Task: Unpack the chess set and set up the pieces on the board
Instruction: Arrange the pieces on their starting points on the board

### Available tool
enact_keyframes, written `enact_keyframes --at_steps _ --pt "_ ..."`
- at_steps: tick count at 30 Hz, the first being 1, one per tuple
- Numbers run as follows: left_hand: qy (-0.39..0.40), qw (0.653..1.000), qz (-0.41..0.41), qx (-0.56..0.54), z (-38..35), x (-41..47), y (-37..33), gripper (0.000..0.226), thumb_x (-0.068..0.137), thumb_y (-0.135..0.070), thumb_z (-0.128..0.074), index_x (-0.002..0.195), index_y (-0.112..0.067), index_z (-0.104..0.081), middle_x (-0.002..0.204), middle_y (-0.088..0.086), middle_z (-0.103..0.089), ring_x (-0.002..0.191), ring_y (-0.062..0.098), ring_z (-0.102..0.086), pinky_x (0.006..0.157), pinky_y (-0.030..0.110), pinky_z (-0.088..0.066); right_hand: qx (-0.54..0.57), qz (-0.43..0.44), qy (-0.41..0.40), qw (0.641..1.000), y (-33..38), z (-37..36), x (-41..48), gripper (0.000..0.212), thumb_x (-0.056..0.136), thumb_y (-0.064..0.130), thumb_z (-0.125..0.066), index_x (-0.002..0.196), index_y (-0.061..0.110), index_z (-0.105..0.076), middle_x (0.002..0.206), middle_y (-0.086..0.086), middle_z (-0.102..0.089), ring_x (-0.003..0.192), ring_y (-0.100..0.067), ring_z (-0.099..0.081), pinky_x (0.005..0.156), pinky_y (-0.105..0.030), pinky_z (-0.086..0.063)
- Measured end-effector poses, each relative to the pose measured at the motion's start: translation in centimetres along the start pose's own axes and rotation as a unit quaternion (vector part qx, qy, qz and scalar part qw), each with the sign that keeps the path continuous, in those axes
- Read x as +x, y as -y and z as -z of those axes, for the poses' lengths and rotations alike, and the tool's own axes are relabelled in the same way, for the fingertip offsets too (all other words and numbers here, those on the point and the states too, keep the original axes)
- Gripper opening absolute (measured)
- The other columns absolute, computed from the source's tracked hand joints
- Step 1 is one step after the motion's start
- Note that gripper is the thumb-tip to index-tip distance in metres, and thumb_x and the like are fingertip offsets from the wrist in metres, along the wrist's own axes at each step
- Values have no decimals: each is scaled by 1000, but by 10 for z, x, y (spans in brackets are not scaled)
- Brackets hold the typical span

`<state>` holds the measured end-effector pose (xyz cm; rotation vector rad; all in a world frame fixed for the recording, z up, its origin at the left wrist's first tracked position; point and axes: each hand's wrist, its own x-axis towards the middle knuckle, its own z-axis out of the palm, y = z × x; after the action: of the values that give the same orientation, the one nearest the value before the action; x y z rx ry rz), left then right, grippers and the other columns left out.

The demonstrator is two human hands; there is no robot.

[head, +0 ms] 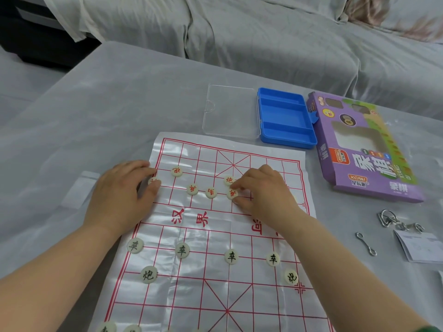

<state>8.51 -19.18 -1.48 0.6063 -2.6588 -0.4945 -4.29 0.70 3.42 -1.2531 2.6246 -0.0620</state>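
grey covered table (pixel 119 104) is carrying the paper board (pixel 215 295), bottom pieces (pixel 107 328) getting cut off. left hand (pixel 119 195) is pinching a half-hidden edge piece (pixel 153 181), right hand (pixel 263 195) is pinching a red piece (pixel 232 194).

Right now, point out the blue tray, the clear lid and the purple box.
blue tray (pixel 285 116): head view, bare floor of its middle compartment.
clear lid (pixel 231 113): head view, centre of its panel.
purple box (pixel 374 164): head view, its printed top face.

Grey cloth is draping everything in here.
A wrinkled sheet (pixel 263 32) is covering the furniture behind the bench (pixel 119 104); a dark unit (pixel 28 32) is sitting far left.
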Motion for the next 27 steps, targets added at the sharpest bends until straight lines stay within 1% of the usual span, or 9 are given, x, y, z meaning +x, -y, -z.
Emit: enact_keyframes --at_steps 4,8,12,14,19,24,27 --pt "-3 1000 0 -4 1 -1 0 65 76 -48 -29 99 -2 -68 110 14 -65 100 38 -58 87 47 -42 7 -7 7 1000 -1 -1 -2 40 90 43 -48 128 31 -49 128 10 -50 111 -11 -37 90 -21 -26" --pt "-4 1000 1 -4 0 -1 0 64 76 -47 -30 98 -2 -69 109 14 -65 100 37 -58 87 47 -42 56 -26 -6 998 0 5 -2 39 88 43 -50 126 31 -51 123 10 -53 105 -8 -37 86 -19 -25" --pt "0 1000 5 -6 0 0 1 65 76 -49 -29 100 -3 -68 111 13 -64 102 37 -58 89 47 -41 71 -52 -4 996 3 13 7 37 90 38 -50 125 27 -53 129 8 -52 117 -12 -39 98 -24 -29" --pt "1 1000 8 -6 0 -1 1 66 76 -49 -28 100 -3 -69 111 13 -64 102 36 -57 89 46 -41 80 -75 6 994 4 15 14 36 90 36 -51 124 25 -54 128 5 -53 118 -14 -40 100 -26 -31" --pt "3 1000 9 -5 0 0 1 65 76 -48 -29 99 -3 -69 110 13 -65 101 36 -58 89 46 -42 134 -122 23 983 6 13 28 34 86 36 -57 116 19 -59 116 0 -60 105 -16 -50 92 -25 -39" --pt "12 1000 10 2 1 0 1 67 76 -50 -27 102 -4 -68 113 12 -64 104 35 -57 91 46 -40 132 -146 40 980 12 11 37 34 84 37 -60 110 16 -57 110 -3 -59 90 -14 -46 87 -25 -41" --pt "12 1000 9 2 1 0 1 67 76 -49 -27 103 -4 -68 113 12 -64 104 35 -57 91 46 -40 139 -163 54 975 12 12 40 33 85 34 -59 111 13 -56 107 -4 -59 87 -14 -45 84 -24 -41"
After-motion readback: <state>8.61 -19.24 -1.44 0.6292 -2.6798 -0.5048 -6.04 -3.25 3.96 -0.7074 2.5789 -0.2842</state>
